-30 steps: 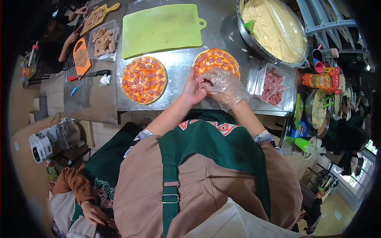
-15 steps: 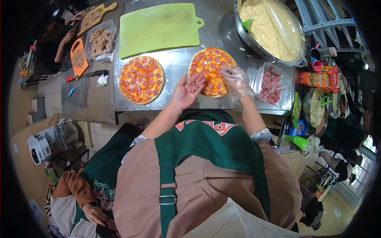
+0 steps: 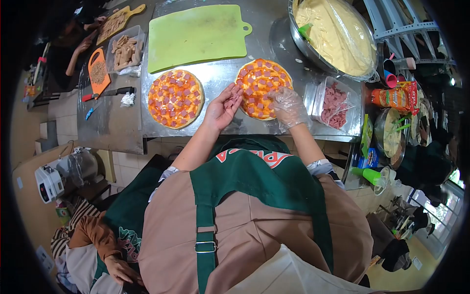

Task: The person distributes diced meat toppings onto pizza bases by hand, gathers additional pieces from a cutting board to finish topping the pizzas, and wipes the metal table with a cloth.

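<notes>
My bare left hand (image 3: 221, 111) is cupped palm up at the left edge of the right pizza (image 3: 259, 81), holding small pieces of diced ham (image 3: 233, 100). Over that pizza's right side, my right hand (image 3: 290, 109), in a clear plastic glove, has its fingers drawn together, pointing down. What they hold, if anything, is hidden. Ham cubes lie scattered on the sauce and cheese. Left of my hands, another pizza (image 3: 175, 98) carries ham cubes across its whole top. A clear plastic tub (image 3: 320, 100) of chopped ham stands right of my right hand.
A green cutting board (image 3: 196, 39) lies behind the pizzas. At the back right is a large metal bowl (image 3: 296, 34) of yellow dough under plastic wrap. A knife (image 3: 110, 93) lies left, near an orange board (image 3: 93, 63). Another person's arm (image 3: 73, 61) is at far left.
My left hand has moved slightly left, off the right pizza's face to its edge. My right hand has shifted a little downward, with its fingers turned over the pizza's right side.
</notes>
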Demonstrator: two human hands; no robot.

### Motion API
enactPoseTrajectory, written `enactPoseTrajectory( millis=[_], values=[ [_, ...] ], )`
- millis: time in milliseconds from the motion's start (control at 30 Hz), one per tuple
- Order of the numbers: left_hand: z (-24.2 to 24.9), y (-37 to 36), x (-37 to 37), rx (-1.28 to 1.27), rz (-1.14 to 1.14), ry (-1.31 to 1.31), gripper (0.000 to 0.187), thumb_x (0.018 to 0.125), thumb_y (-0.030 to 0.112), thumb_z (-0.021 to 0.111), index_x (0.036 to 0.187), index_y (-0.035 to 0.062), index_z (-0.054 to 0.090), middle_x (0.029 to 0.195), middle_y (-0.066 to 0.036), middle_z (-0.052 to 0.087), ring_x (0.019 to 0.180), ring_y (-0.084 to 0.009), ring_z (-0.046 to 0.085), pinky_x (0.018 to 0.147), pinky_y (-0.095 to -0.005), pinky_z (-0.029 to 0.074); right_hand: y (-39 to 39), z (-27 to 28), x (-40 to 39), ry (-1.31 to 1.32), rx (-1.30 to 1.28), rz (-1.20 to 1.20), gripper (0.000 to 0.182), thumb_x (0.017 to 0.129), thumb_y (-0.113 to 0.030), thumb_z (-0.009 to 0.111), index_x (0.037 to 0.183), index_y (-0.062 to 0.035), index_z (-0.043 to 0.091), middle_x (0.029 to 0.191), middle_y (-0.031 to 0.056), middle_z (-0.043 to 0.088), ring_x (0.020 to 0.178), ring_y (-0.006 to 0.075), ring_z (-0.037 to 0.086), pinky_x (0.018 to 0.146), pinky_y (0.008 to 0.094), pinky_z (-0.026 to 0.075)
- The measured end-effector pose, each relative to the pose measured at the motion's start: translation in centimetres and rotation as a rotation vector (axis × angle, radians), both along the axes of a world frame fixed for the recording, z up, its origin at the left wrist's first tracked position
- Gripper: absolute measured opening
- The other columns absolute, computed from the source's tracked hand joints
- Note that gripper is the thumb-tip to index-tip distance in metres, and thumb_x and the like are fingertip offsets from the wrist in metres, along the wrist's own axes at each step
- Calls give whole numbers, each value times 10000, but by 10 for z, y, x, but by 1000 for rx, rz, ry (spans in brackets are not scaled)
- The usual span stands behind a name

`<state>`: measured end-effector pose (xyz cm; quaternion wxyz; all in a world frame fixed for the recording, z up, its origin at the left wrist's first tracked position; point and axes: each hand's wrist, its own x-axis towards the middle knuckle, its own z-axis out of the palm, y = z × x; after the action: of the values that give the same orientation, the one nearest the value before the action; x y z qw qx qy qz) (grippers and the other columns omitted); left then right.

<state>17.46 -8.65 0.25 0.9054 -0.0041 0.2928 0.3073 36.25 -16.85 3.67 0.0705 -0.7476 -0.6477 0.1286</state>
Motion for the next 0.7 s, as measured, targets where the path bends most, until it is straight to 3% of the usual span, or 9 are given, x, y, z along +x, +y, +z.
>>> enactPoseTrajectory(
  millis=[100,167,233,267,333,433,500,700],
  values=[
    [2,0,8,63,-27,44,336,853,111,385,1169,0,364,1129,-106,470,1023,-204,480,854,-286,416,-3,-5,-5,-93,-62,53,218,680,-186,558,888,-159,617,833,102,542,772,236,543,682,336,447],
    [-1,1,10,32,-55,-68,351,873,190,355,1168,1,366,1153,-109,455,1034,-214,473,852,-290,416,-5,-10,-7,-155,-49,92,207,679,-168,559,876,-165,621,833,102,541,766,236,545,678,338,450],
    [1,1,11,4,-60,-105,388,874,247,343,1173,0,360,1169,-118,439,1045,-226,463,870,-308,403,-6,-7,-10,29,91,-61,178,681,-149,567,850,-156,621,806,91,548,742,237,548,665,338,449],
    [2,0,12,-26,-70,-142,430,875,304,330,1178,0,354,1186,-127,424,1056,-238,452,889,-326,389,-5,-5,-11,31,91,-58,178,681,-149,567,850,-156,621,806,91,548,742,237,548,665,338,449],
    [9,-1,15,-44,-67,-152,473,871,352,308,1179,-4,353,1198,-131,413,1063,-242,445,892,-332,383,0,5,-14,221,348,-23,141,702,-151,523,803,-142,620,745,78,550,677,239,538,603,352,433],
    [7,-3,18,-28,-90,-229,552,859,437,271,1189,3,351,1216,-136,395,1078,-240,433,897,-321,370,8,31,-24,408,307,-11,145,705,-169,516,807,-118,605,766,64,566,712,231,538,648,345,431],
    [4,-4,19,5,-109,-293,585,850,475,257,1198,15,349,1223,-137,389,1086,-233,427,897,-306,362,13,39,-25,382,283,78,140,702,-175,541,812,-124,609,777,65,565,728,233,545,661,336,435],
    [19,-9,25,-61,-98,-362,675,822,530,263,1222,-12,307,1216,-159,388,1064,-281,426,943,-401,291,14,32,-35,214,233,289,225,697,-210,555,903,-125,589,891,74,556,843,255,532,752,351,418]
  ],
)
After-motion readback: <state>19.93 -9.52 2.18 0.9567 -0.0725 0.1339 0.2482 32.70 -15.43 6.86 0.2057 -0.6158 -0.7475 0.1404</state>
